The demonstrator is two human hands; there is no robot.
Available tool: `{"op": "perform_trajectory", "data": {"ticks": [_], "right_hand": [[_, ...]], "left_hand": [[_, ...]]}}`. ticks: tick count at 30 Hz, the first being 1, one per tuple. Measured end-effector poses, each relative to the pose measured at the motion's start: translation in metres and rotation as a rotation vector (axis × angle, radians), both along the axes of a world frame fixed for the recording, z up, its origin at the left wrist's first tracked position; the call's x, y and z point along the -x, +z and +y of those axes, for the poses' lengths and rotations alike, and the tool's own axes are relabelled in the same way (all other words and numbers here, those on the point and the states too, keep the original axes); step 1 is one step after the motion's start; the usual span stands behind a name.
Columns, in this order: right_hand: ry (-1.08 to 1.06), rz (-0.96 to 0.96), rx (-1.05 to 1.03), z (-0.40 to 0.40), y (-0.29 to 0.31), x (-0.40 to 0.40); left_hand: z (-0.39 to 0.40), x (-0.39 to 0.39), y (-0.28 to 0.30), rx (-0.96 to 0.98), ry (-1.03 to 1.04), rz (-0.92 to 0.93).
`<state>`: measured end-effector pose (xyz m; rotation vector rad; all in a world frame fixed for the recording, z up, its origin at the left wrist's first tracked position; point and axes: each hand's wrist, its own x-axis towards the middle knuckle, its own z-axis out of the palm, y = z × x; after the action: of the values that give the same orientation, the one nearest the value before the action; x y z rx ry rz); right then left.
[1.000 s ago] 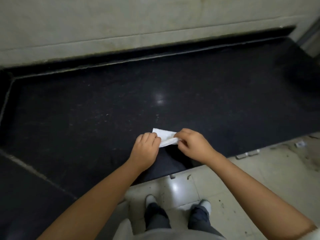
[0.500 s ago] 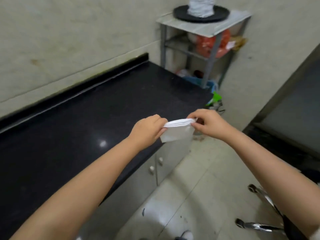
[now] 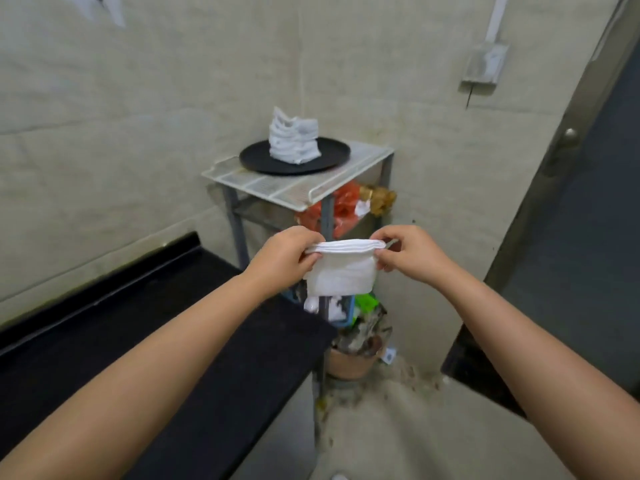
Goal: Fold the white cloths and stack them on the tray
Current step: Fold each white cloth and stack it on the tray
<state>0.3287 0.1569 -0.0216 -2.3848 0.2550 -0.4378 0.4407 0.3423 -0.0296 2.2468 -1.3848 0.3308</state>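
Both hands hold 1 folded white cloth (image 3: 341,271) in the air — the left hand (image 3: 282,256) pinches its upper left corner, the right hand (image 3: 408,252) its upper right, fingers clamped on the layered top edge while the rest hangs down. It is held above the end of the black counter (image 3: 207,358), short of the shelf. Beyond, a round black tray (image 3: 325,161) sits on a white wire rack (image 3: 287,188) against the wall, carrying a stack of folded cloths (image 3: 294,142) (leaning a little, top layers loose). Orange bags (image 3: 341,211) fill the shelf below.
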Motion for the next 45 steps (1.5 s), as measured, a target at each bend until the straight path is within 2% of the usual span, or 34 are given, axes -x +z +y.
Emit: {"op": "perform_trajectory", "data": {"ticks": [3,9,11,14,17,20,24,26,28,31,34,39,41,45], "right_hand": [[0.023,-0.045,0.053,-0.052,0.023,-0.063],[0.089,-0.108,0.011,-0.129,0.076,-0.185],[0.106,-0.131,-0.033,-0.149,0.084,-0.217],[0.13,-0.204,-0.096,-0.176,0.095,-0.266],[0.176,-0.255,-0.096,-0.205,0.112,-0.324],[0.267,-0.336,-0.088,-0.228,0.131,-0.386],[0.353,-0.461,0.029,-0.249,0.141,-0.47],[0.401,-0.488,0.062,-0.255,0.131,-0.506],[0.435,-0.405,0.063,-0.26,0.109,-0.535],[0.532,-0.233,0.113,-0.267,0.066,-0.559],[0.593,-0.21,0.11,-0.273,0.048,-0.567],[0.508,-0.297,-0.133,-0.279,0.057,-0.569],[0.485,-0.265,-0.193,-0.282,0.055,-0.569],[0.681,-0.084,-0.047,-0.293,0.042,-0.566]], "left_hand": [[-0.051,-0.057,0.02,0.033,0.019,-0.06],[-0.123,-0.157,0.075,0.087,0.177,-0.101],[-0.142,-0.184,0.089,0.084,0.235,-0.053],[-0.171,-0.228,0.105,0.093,0.308,0.116],[-0.201,-0.271,0.119,0.178,0.415,0.19],[-0.227,-0.309,0.135,0.281,0.575,0.078],[-0.257,-0.355,0.147,0.287,0.788,-0.123],[-0.267,-0.374,0.139,0.279,0.831,-0.104],[-0.273,-0.387,0.119,0.224,0.858,-0.021],[-0.279,-0.393,0.086,0.074,0.91,0.101],[-0.279,-0.394,0.075,0.032,0.931,0.111],[-0.288,-0.4,0.089,0.075,0.882,-0.016],[-0.294,-0.404,0.093,0.047,0.863,-0.023],[-0.299,-0.403,0.084,-0.214,0.908,-0.04]]}}
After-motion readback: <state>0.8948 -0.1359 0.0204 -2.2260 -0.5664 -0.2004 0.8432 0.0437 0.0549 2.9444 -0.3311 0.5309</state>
